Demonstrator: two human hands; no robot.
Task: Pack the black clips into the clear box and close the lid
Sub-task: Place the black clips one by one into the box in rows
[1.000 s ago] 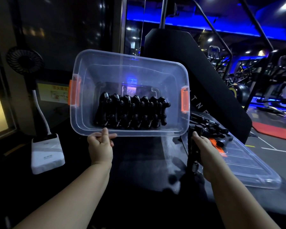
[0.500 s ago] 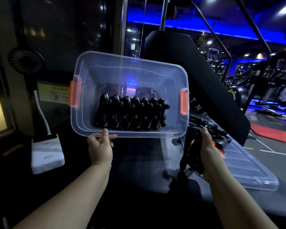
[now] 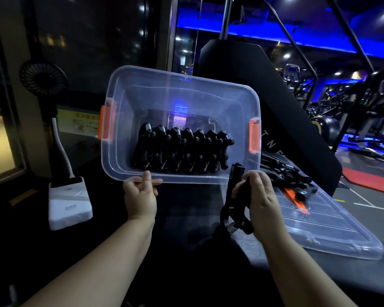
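The clear box (image 3: 235, 100) with orange latches is tilted up toward me, its opening facing the camera. My left hand (image 3: 140, 197) grips its near rim. Several black clips (image 3: 182, 151) stand in a row inside against the lower wall. My right hand (image 3: 258, 199) holds one black spring clip (image 3: 232, 203) upright just below the box's near right corner. More loose black clips (image 3: 286, 176) lie on the clear lid (image 3: 324, 235), which rests flat on the dark surface to the right.
A white power bank (image 3: 69, 202) with a small black fan (image 3: 42, 79) on a stalk sits at the left. A black padded slanted panel (image 3: 275, 111) rises behind the box. Gym machines stand at the far right.
My right hand has lifted the clip off the lid and carried it left, up toward the box's near right corner. The box has tilted slightly; my left hand stays on its rim.
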